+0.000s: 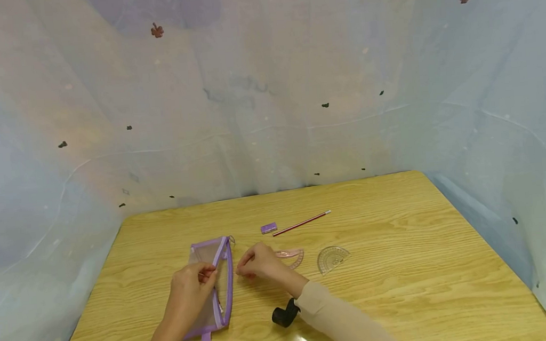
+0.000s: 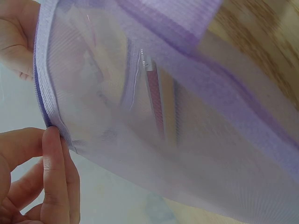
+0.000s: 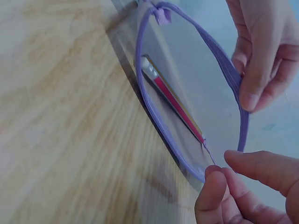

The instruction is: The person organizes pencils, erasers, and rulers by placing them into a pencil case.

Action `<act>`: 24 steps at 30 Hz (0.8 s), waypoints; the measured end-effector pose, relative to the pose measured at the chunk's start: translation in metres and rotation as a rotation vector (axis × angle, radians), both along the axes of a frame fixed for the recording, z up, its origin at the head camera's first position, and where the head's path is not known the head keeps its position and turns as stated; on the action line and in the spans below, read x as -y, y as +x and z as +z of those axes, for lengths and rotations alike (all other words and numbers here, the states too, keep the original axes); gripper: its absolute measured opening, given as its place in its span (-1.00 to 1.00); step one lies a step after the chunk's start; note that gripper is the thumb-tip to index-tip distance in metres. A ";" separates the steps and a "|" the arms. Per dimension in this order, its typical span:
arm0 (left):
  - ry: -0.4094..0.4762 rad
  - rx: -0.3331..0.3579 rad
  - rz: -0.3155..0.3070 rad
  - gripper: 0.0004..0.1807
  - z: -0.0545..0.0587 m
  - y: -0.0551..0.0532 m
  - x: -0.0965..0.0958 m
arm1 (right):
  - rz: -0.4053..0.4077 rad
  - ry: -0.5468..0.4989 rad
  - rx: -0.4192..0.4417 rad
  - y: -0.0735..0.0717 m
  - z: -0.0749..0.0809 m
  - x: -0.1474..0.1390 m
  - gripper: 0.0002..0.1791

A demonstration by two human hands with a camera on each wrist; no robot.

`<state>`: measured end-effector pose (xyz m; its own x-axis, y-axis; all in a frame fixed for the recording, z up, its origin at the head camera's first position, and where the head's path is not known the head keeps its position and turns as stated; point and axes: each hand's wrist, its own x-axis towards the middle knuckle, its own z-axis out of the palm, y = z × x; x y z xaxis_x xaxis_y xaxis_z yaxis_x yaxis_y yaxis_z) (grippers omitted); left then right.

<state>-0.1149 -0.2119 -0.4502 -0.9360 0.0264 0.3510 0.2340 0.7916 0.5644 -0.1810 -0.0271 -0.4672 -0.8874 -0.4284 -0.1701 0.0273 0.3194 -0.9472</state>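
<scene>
A purple-trimmed mesh pencil case (image 1: 204, 320) lies on the left of the table, its long zip opening spread apart. My left hand (image 1: 192, 286) pinches one zip edge between thumb and fingers and draws it up. Inside, a red pencil with a white end (image 3: 173, 99) shows through the opening. Just right of the other edge is my right hand (image 1: 261, 261), fingertips bent together close to the rim. A thin purple strand (image 3: 209, 151) runs toward these fingertips; I cannot tell whether they hold it.
Behind my right hand lie a purple eraser (image 1: 269, 228) and another red pencil (image 1: 301, 223). A pink protractor (image 1: 297, 260) is partly hidden by that hand. Further right lies a clear protractor (image 1: 332, 259). Pale patterned cloth (image 1: 272, 154) surrounds the wooden table (image 1: 430, 276).
</scene>
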 end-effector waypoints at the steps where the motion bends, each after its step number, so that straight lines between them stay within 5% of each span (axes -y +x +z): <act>1: 0.001 0.002 0.001 -0.93 0.000 0.000 0.000 | -0.004 0.000 -0.005 -0.001 0.000 -0.001 -0.93; 24: 0.002 -0.012 -0.005 -0.92 0.000 0.000 0.000 | -0.030 0.019 -0.075 -0.025 0.005 -0.037 -0.94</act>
